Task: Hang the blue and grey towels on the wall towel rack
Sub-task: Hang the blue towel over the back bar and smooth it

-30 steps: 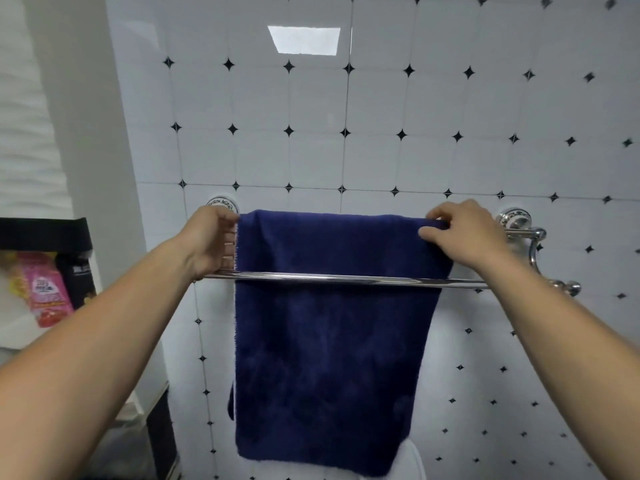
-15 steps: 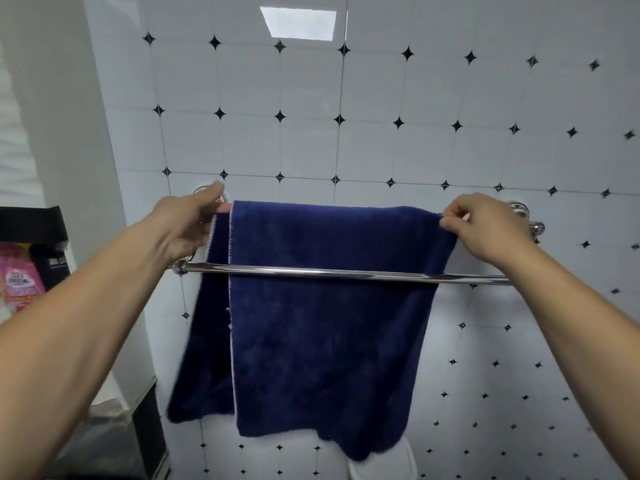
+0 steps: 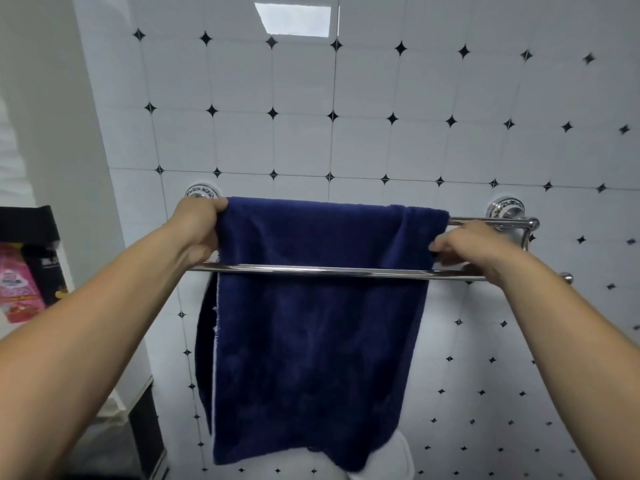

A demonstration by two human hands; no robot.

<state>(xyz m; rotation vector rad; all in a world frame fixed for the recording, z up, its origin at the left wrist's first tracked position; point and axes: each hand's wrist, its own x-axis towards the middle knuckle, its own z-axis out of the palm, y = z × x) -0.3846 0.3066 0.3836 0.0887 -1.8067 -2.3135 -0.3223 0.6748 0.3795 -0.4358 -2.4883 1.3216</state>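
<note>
Head view, the only one supplied: the towel rack (image 3: 509, 216) is fixed to the tiled wall (image 3: 381, 140) and has two chrome rails, a rear rail (image 3: 491, 222) near the wall and a front rail (image 3: 311, 270) lower and nearer the person. The blue towel (image 3: 318, 323) is draped over the rear rail, folded across its top. Its visible length hangs down behind the front rail, which crosses in front of the cloth. A second layer shows along the left edge, offset from the front one, so the halves do not lie square. The left hand (image 3: 199, 226) grips the towel's upper left corner at the fold, fingers curled round the edge. The right hand (image 3: 464, 249) pinches the right edge just below the rear rail, with a small bunch of cloth gathered there. The grey towel is nowhere in view. A pink packet (image 3: 17, 285) sits on a shelf at far left, and a white fixture (image 3: 398, 459) lies partly hidden below the towel's hem. Assessment: the first half of the task is nearly complete. The blue towel is on the rack and bearing its own weight, but both hands hold it, and the uneven left edge and bunched right side suggest straightening is in hand. Outstanding are release of the blue towel and the whole of the grey towel's hanging, for which the bare front rail appears available.
</note>
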